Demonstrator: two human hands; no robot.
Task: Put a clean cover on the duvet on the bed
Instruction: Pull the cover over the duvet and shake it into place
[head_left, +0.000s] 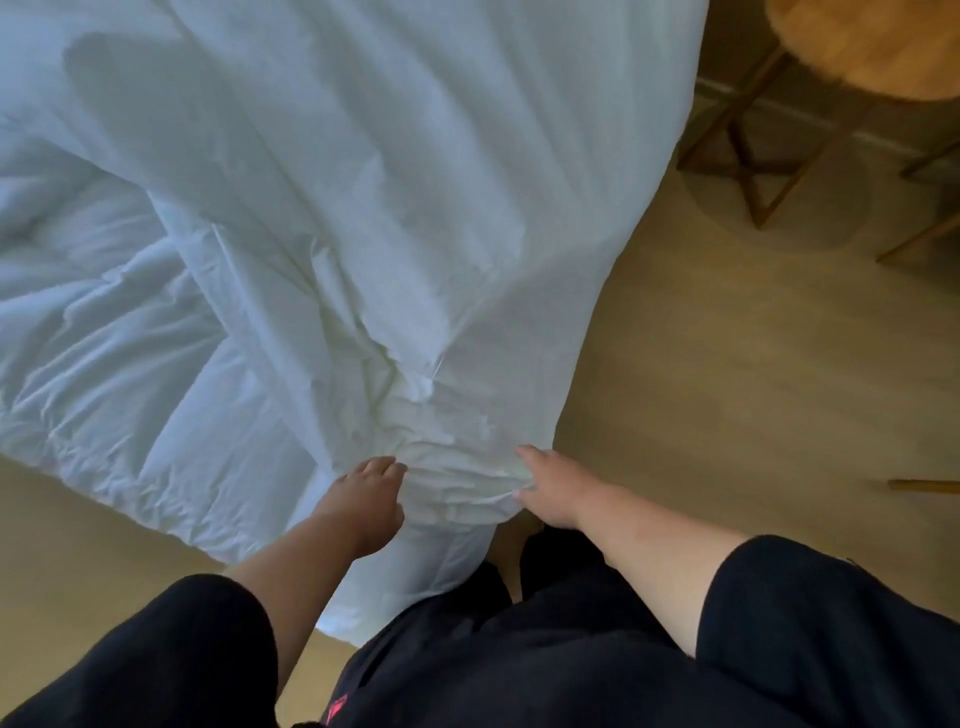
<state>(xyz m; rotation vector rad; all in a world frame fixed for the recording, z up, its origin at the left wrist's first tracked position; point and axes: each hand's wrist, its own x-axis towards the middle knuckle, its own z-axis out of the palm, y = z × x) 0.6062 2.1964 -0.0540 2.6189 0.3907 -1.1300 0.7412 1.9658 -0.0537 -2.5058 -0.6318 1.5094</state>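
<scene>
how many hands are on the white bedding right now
2: the left hand grips the bunched corner of the white bedding on its left side, and the right hand pinches the same bunch on its right.

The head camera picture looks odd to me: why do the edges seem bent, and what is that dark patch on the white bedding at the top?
Head view: a wide-angle lens bows the edges; the dark patch on the duvet cover looks like a soft shadow, its source unseen; the stool top right is blurred; the left hand and right hand gripping the bunched cover are fairly sharp.
</scene>
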